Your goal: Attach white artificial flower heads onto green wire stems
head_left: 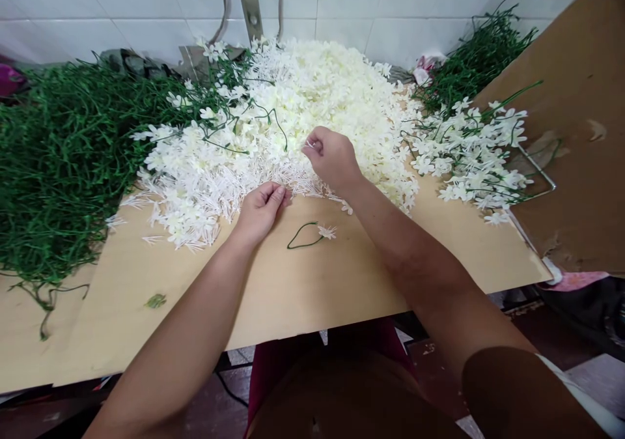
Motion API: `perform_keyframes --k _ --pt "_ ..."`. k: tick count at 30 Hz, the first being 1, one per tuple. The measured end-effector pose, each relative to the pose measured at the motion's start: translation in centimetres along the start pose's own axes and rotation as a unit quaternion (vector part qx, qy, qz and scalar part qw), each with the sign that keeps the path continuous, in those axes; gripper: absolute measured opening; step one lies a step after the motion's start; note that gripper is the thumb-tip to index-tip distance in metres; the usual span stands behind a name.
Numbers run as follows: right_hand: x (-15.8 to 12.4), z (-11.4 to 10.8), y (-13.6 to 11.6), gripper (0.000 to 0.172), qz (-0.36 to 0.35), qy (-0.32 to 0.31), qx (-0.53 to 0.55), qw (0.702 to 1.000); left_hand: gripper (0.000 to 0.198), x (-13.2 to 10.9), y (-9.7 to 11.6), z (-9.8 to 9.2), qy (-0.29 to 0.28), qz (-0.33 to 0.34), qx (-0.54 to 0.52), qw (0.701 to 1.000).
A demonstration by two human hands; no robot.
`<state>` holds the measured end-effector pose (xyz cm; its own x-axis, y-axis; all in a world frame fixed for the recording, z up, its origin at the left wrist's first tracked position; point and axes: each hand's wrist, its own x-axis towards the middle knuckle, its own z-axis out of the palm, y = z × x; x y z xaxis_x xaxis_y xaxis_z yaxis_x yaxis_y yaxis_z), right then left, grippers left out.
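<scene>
Fingers pinched together, my left hand (262, 210) is low at the front edge of a heap of white artificial flowers (327, 94); what it pinches is too small to name. My right hand (332, 154) is curled closed over the heap, further forward and to the right, with a small white bit at its fingertips that I cannot make out. A green stem (297, 243) bent in a loop lies on the cardboard-covered table (293, 296) below my hands, with a white flower (327, 232) at its right end.
Many green stems (73, 146) are piled at the left. White flowers on stems (473, 152) lie at the right, below more green stems (483, 55) and beside an upright cardboard sheet (576, 139). A leaf-like scrap (155, 301) lies at the front left.
</scene>
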<state>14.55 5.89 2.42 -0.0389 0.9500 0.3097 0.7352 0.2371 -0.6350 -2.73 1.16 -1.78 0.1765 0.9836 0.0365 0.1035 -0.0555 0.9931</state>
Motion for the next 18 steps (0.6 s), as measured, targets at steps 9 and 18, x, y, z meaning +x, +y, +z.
perform_keyframes --k 9,18 --pt "-4.6 0.4 0.1 0.011 -0.039 -0.139 0.209 0.967 0.047 0.0 0.4 0.1 0.001 -0.012 -0.073 0.997" --pt "-4.5 0.5 -0.1 0.008 0.071 -0.174 0.290 0.938 0.041 0.0 -0.2 -0.1 0.016 -0.005 -0.041 0.999"
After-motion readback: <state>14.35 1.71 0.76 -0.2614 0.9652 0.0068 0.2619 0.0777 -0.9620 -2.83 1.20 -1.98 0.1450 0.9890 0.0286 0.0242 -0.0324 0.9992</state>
